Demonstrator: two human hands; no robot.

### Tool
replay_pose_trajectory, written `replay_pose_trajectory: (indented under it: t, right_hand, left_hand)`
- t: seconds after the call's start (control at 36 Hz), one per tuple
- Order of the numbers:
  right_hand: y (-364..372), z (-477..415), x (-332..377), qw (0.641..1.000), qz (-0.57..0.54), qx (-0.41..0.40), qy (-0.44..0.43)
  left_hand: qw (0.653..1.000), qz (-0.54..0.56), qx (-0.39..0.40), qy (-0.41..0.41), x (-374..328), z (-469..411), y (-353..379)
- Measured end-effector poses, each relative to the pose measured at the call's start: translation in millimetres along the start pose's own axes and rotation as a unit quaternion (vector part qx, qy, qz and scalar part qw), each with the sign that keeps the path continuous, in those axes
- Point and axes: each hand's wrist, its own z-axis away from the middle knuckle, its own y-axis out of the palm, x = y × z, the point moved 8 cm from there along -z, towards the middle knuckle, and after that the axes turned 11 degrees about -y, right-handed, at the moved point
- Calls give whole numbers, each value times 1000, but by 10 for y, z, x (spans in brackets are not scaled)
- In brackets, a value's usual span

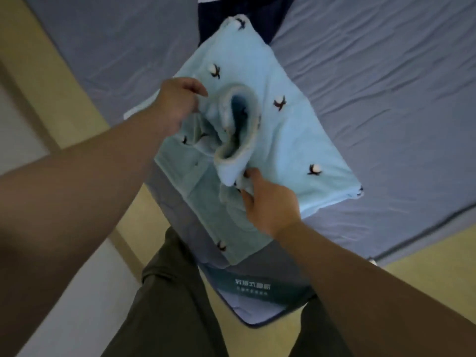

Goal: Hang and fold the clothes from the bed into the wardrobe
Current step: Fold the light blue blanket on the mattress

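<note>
A light blue fleece top (283, 140) with small dark-and-white flower motifs lies at the corner of the bed (386, 73), its collar opening facing up. My left hand (175, 104) grips the fabric at the left side of the collar. My right hand (268, 202) pinches a fold of the top just below the collar. Part of the garment hangs over the bed's corner toward me.
A dark navy garment (247, 14) with a white stripe lies on the grey sheet behind the blue top. The mattress corner shows a printed label (252, 287). My legs in dark trousers (164, 305) stand on the yellowish floor against the bed.
</note>
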Motion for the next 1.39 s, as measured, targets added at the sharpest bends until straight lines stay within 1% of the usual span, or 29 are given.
replay_pose_trajectory:
  t: [0.06, 0.11, 0.19, 0.22, 0.28, 0.33, 0.44, 0.5, 0.53, 0.58, 0.61, 0.67, 0.72, 0.75, 0.78, 0.81, 0.86, 0.92, 0.97, 1.08, 1.17, 1.22, 1.28, 1.39]
  right_hand:
    - [250, -12, 143, 998, 30, 45, -44]
    - [528, -14, 202, 990, 54, 117, -61]
    - [833, 0, 140, 970, 93, 223, -29]
    - [887, 1, 113, 964, 101, 244, -13]
    - [946, -16, 77, 958, 107, 266, 10]
    - [967, -46, 67, 957, 105, 271, 14]
    - [933, -94, 43, 952, 88, 294, 6]
    - [844, -126, 56, 955, 84, 283, -4]
    - [771, -159, 55, 961, 84, 263, -4]
    - [544, -263, 25, 979, 73, 189, 11]
    - [392, -319, -18, 989, 63, 134, 23]
    - [19, -434, -159, 997, 63, 2, 45]
    - [-342, -528, -386, 986, 101, -103, 87]
    - [-484, -573, -519, 977, 117, -133, 120]
    - [-600, -619, -663, 968, 126, -145, 160]
    - [-683, -669, -807, 961, 128, -140, 202]
    - [-776, -779, -1073, 953, 101, -110, 262]
    - [-788, -931, -1259, 959, 24, -70, 274]
    - [-745, -1084, -1376, 958, -86, -24, 273]
    - [-598, -1229, -1422, 936, -225, 76, 259]
    - [-466, -1227, -1392, 924, -270, 125, 240]
    - [-433, -1245, -1342, 923, -290, 120, 222]
    - [-515, -1267, -1301, 931, -288, 81, 207]
    - [-910, -1296, -1244, 964, -215, 11, 155]
  left_hand:
    - [1000, 9, 5, -25, 313, -50, -174]
    - [998, 24, -8, -64, 606, -86, -328]
    - [986, 54, -24, -156, 1084, -87, -440]
    - [985, 58, -23, -163, 1205, -84, -445]
    - [992, -3, -5, -128, 1408, -108, -403]
    - [993, -72, -3, -96, 1592, -106, -360]
    - [988, -148, -39, -14, 1671, -53, -272]
    - [985, -160, -56, -11, 1673, -45, -236]
    - [982, -173, -68, -13, 1664, -35, -224]
    - [961, -251, -113, -4, 1586, 11, -202]
    - [945, -294, -144, 20, 1495, 59, -174]
    - [915, -333, -196, 113, 1221, 207, -52]
    - [893, -344, -199, 211, 945, 392, 193]
    - [884, -353, -185, 247, 851, 462, 347]
    - [878, -364, -164, 265, 793, 516, 506]
    - [876, -376, -144, 265, 773, 548, 646]
    - [888, -394, -111, 207, 845, 524, 832]
    - [907, -389, -101, 124, 1000, 459, 897]
    - [911, -392, -108, 75, 1144, 398, 955]
    - [894, -424, -130, 66, 1299, 293, 1045]
    - [888, -442, -117, 57, 1351, 169, 1097]
    - [881, -458, -114, 43, 1341, 106, 1127]
    - [881, -459, -114, 32, 1282, 80, 1172]
    - [899, -418, -124, 37, 1030, 109, 1325]
